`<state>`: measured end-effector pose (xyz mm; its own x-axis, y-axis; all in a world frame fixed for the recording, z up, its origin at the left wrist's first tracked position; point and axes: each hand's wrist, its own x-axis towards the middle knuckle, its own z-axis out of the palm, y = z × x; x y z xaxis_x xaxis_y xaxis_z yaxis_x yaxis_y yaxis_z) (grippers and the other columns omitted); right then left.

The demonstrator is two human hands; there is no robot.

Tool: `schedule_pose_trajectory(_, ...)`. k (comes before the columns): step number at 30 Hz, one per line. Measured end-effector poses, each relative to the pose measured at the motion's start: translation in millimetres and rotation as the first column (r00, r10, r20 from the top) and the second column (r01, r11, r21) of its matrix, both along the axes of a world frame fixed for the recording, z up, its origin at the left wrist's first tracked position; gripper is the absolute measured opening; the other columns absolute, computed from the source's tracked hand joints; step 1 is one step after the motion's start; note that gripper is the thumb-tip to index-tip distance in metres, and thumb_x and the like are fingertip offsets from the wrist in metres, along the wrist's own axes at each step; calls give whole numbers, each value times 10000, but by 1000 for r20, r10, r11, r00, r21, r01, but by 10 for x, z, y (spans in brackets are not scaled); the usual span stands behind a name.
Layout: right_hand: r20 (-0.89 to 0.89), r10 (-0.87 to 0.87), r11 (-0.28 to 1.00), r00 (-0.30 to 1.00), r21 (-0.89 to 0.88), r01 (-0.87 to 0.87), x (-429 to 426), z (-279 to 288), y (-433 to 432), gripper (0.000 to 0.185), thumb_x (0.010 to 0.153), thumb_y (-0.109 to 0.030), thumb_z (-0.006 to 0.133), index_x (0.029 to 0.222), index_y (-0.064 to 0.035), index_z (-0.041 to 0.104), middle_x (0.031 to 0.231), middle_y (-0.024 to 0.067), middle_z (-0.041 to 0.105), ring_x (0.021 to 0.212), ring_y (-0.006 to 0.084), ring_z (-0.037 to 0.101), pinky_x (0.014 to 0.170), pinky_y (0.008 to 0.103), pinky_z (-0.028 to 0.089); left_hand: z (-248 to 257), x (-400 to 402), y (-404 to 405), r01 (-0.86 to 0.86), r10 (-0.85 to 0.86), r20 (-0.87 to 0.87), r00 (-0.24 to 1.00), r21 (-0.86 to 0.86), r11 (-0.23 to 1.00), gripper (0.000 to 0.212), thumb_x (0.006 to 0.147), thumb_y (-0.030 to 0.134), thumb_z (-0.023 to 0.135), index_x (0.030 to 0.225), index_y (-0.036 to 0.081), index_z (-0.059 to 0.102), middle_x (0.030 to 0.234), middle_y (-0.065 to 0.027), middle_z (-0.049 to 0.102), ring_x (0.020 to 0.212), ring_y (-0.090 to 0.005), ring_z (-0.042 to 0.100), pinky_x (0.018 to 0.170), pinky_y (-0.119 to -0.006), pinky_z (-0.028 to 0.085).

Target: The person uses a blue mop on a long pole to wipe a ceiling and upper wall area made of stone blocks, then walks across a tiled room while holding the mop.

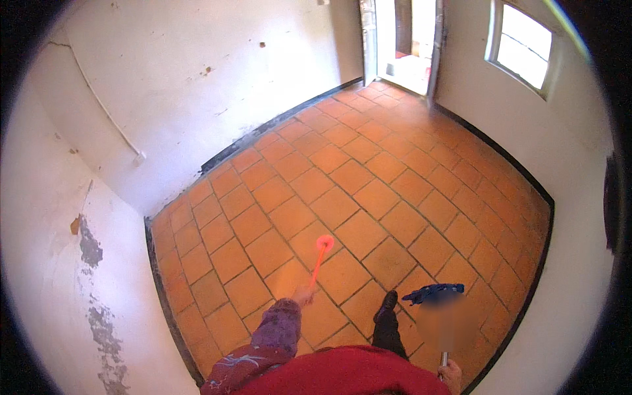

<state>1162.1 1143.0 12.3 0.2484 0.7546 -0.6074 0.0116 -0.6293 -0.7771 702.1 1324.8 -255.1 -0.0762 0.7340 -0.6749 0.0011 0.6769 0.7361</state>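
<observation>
My left hand point(303, 295), below a purple-and-red sleeve, is closed around the end of a thin pinkish-red stick point(318, 266) with a round pink-red piece at its far end, held out over the tiled floor point(353, 222). At the lower right my right hand point(451, 376) grips a metal pole point(445, 358). Beyond that hand, a dark blue mop head or cloth point(437, 292) shows over the tiles; a blurred patch hides the part between it and the pole.
One dark shoe point(386, 303) stands on the tiles. White walls, one with peeling paint point(104, 331), surround the floor above a black skirting band point(493, 140). An open doorway point(407, 69) lies at the far end, with a window point(524, 44) to its right.
</observation>
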Motion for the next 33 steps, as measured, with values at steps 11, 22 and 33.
schedule_pose_trajectory(11,-57,54,994,997,-96,-60,1282,-198,3097,226,680,-46,474,903,-12,468,548,75,486,359,153,453,292,277,359,265,860,1044,-224,194,-124,973,-319,921,208,741,192,543,628,18,525,548,-79,509,463,-192,506,389,-312,361)
schedule_pose_trajectory(22,-6,245,968,969,58,-244,1495,-173,6244,91,721,-98,464,746,-17,495,560,41,454,470,127,437,441,243,351,-501,1143,3589,-372,299,-240,924,-372,850,198,744,236,538,652,62,515,547,-79,468,492,-189,478,430,-353,399)
schedule_pose_trajectory(33,-15,206,977,978,59,-204,1617,328,9100,40,720,-79,434,715,-39,433,509,47,442,298,127,397,273,245,321,597,1867,8003,-162,162,4,987,-4,987,138,757,155,546,705,42,488,523,-46,497,426,-153,515,362,-296,397)
